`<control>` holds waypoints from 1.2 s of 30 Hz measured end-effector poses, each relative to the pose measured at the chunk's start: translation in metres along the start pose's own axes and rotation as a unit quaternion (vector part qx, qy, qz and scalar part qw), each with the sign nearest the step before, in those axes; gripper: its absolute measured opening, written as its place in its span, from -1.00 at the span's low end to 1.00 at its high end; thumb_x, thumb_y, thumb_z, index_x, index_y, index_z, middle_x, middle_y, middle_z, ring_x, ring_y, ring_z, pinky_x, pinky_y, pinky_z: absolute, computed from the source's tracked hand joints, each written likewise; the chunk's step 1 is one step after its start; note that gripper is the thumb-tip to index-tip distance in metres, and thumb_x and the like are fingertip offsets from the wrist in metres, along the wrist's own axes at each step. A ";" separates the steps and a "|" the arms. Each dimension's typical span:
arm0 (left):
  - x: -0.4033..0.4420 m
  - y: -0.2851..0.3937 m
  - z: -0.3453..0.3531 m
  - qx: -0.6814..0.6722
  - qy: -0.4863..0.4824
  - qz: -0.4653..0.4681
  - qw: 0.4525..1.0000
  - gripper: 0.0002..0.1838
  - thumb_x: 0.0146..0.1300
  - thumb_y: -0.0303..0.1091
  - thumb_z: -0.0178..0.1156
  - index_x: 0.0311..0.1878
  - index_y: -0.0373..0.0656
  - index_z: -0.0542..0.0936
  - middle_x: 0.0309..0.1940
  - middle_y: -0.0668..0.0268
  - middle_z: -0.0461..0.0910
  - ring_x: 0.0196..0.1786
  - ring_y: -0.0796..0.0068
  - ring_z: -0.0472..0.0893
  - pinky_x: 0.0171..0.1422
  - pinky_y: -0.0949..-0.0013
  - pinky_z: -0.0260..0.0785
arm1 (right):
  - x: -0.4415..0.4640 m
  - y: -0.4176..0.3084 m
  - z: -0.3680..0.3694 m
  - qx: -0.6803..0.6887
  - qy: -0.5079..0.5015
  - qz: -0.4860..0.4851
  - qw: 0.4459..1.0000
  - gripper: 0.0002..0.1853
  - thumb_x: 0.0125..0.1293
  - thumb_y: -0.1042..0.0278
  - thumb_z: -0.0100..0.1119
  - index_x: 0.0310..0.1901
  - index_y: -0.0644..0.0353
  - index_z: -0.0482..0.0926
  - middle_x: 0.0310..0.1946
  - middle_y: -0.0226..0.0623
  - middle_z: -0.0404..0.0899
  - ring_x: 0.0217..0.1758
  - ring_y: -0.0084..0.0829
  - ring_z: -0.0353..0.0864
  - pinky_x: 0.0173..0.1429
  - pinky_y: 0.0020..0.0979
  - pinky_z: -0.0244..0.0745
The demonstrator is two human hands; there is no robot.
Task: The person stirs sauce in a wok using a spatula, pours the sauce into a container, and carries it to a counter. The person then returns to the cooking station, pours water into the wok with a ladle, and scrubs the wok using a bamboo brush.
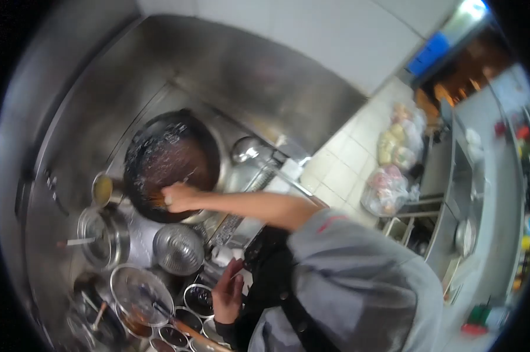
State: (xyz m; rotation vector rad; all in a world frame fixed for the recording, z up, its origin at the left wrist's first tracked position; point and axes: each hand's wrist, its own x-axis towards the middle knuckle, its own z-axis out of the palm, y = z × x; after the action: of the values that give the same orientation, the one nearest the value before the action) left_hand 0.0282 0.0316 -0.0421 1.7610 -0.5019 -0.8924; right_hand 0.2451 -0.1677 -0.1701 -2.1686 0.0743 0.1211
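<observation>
A large dark wok (174, 155) with a wet, shiny inside sits at upper left. My right hand (181, 198) reaches into its near side, fingers closed around what looks like a bamboo wok brush (156, 200); the brush is small and blurred. Lower down, my left hand (228, 293) hangs near my apron with its fingers apart and no object visible in it. Beside it are a crumpled white cloth (224, 255) and a metal container of dark sauce (198, 299). A metal ladle (248, 150) lies right of the wok.
Left of my hands stand a perforated metal bowl (178, 249), a lidded pot (100, 237), a mesh strainer (140, 287) and several sauce containers. A yellow-filled cup (103, 189) is by the wok. Plastic bags (388, 189) lie near a steel counter (488, 205) at right.
</observation>
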 end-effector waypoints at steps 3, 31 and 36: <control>-0.022 -0.017 -0.008 -0.009 0.076 -0.034 0.996 -0.53 0.51 -0.45 0.15 0.44 -0.30 0.45 0.24 0.11 0.65 0.14 0.47 0.65 0.18 0.38 0.48 | -0.025 0.009 -0.065 -0.103 -0.019 0.042 0.994 -0.53 0.00 0.31 0.34 0.04 0.11 0.69 -0.09 0.08 0.72 0.08 0.05 0.72 0.18 -0.02 0.65; 0.091 -0.307 0.059 0.137 0.445 -0.159 0.871 -0.02 0.20 -0.15 0.44 0.53 -0.46 0.15 0.41 -0.34 0.31 0.46 -0.27 0.34 0.57 0.01 0.18 | -0.025 0.053 -0.064 -0.143 -0.044 0.001 0.989 -0.56 0.14 0.25 0.36 0.10 0.03 0.63 -0.23 0.03 0.75 -0.08 0.09 0.76 0.07 -0.02 0.68; 0.101 -0.253 0.068 0.232 0.391 -0.271 0.848 0.00 0.19 -0.15 0.44 0.55 -0.38 0.12 0.21 -0.29 0.44 0.28 -0.33 0.44 0.40 -0.09 0.28 | 0.081 0.070 -0.088 -0.244 0.093 -0.012 0.965 -0.59 0.17 0.27 0.32 0.07 0.14 0.58 -0.19 0.05 0.72 -0.09 0.10 0.74 -0.02 0.03 0.68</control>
State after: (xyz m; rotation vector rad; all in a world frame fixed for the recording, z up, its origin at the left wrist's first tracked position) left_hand 0.0192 0.0099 -0.3217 2.5767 0.3794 -0.3313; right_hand 0.3241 -0.2801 -0.1873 -2.6684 0.1369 -0.0887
